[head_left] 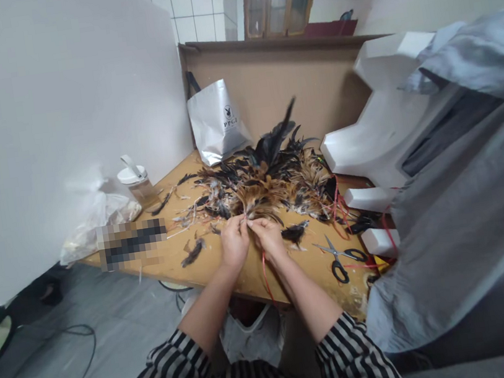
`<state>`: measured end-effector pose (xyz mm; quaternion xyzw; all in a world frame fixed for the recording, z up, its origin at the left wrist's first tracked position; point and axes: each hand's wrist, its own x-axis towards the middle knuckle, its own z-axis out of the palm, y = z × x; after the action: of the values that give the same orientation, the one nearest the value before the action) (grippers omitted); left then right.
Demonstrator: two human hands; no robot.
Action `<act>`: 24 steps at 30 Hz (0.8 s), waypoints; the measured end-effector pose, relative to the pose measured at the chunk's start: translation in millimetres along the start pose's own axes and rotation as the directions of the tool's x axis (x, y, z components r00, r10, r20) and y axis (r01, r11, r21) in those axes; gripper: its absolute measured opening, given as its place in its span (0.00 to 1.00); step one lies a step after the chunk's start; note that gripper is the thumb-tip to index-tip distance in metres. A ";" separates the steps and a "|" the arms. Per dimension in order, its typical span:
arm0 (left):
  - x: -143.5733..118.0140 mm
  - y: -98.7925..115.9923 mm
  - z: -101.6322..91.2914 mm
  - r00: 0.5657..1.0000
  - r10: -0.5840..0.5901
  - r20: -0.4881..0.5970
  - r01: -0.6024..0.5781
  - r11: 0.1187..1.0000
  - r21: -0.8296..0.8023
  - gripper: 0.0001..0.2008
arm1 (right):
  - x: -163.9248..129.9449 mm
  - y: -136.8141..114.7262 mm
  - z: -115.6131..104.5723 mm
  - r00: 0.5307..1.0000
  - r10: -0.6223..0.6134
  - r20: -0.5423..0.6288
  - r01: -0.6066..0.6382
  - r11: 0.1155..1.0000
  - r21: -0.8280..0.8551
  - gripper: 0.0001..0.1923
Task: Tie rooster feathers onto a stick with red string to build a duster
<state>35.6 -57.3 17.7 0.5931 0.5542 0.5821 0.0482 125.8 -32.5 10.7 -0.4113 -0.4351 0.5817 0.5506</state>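
Two hands pinching feathers at the near side of a wooden bench

The left hand (234, 241) and right hand (265, 235) meet fingertip to fingertip at the near rim of the feather pile (263, 184), both closed in a pinch on a small bunch of brown feathers (255, 208) just beyond the knuckles. A red string (265, 271) hangs from under the right hand over the bench's near edge. The bench (215, 263) carries scissors (339, 258) towards its near right corner, a lidded jar (137, 183) by its left edge, and a white bag (217, 122) at the back.
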 end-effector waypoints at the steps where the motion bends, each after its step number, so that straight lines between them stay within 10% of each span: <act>1: -1.5 1.3 0.1 0.999 0.037 0.001 -0.037 0.999 0.033 0.09 | 0.7 -0.2 -0.5 1.000 0.013 -0.011 -0.013 1.000 0.017 0.15; 12: -11.5 5.3 -0.4 0.993 0.113 0.045 -0.110 0.991 -0.076 0.16 | -1.2 -7.3 -2.9 0.995 0.103 0.009 -0.104 0.988 0.111 0.15; 17: -7.0 3.3 5.0 0.984 -0.145 0.104 0.169 0.943 -0.288 0.12 | -2.1 -13.6 -5.3 0.982 0.187 0.037 -0.190 0.975 0.118 0.16; 21: 2.5 7.7 2.3 0.797 -0.444 0.410 0.604 0.573 -0.554 0.18 | 1.8 -17.6 -12.5 0.977 0.186 0.107 -0.202 0.966 0.163 0.15; 24: 9.3 15.9 -6.3 0.650 -0.399 0.646 0.758 0.280 -0.589 0.17 | 4.9 -19.7 -19.1 0.970 0.147 0.193 -0.181 0.968 0.173 0.14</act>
<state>37.7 -60.4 36.7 0.3428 0.3684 0.5821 0.6387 149.3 -26.3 24.2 -0.3381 -0.3898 0.6986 0.4958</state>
